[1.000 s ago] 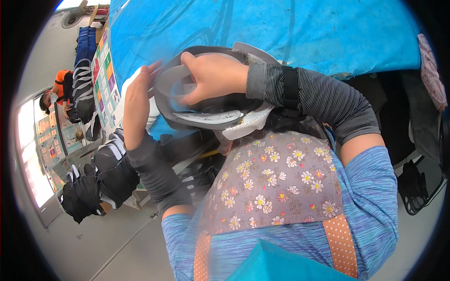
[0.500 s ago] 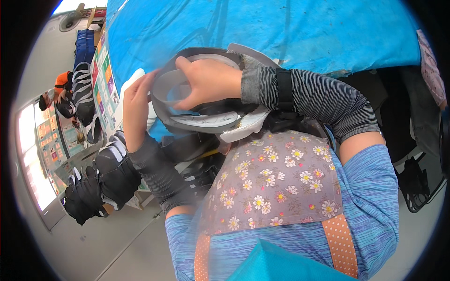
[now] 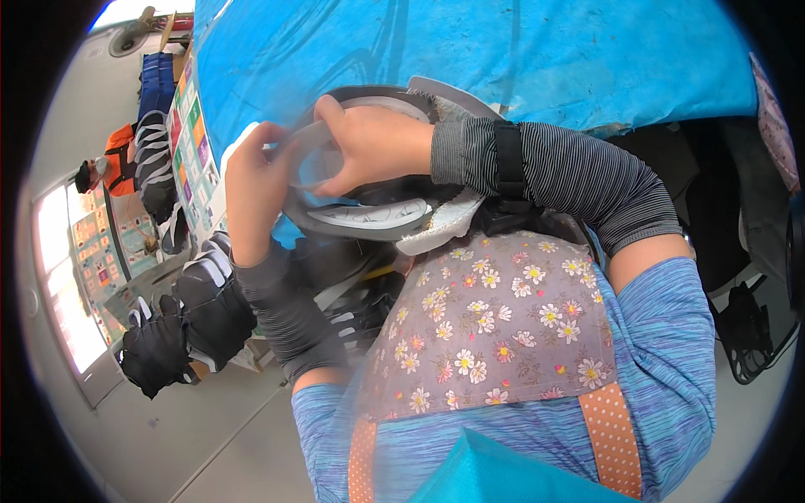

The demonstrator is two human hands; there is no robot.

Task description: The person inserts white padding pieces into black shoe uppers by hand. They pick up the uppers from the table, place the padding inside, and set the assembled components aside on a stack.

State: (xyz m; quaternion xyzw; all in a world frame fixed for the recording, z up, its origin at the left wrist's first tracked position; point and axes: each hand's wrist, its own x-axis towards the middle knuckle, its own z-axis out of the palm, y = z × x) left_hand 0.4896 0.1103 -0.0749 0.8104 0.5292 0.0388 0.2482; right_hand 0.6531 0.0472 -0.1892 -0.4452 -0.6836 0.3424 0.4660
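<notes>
A rounded, dark grey fabric piece (image 3: 369,228) with white padding and frayed pale edges lies bent into a loop between my hands, at the near edge of the blue-covered table (image 3: 587,59). My right hand (image 3: 365,147) reaches in from the right, thumb and fingers curled round a translucent curved band (image 3: 312,159) at the loop's left end. Against the left side of that band, my left hand (image 3: 258,184) pinches its edge with bent fingers. White material (image 3: 241,142) shows behind the left fingers. Blur and the hands hide where the band joins the fabric.
Black and grey strapped bundles (image 3: 210,310) are stacked at left. Past them a person in orange (image 3: 122,159) stands near a bright window (image 3: 63,277). A board of coloured cards (image 3: 191,142) borders the table. Black chair-like gear (image 3: 746,335) is at right.
My left hand has moved slightly right, its fingers going from stretched along the rim to bent and pinching. My right hand stays put. The person in orange has straightened up.
</notes>
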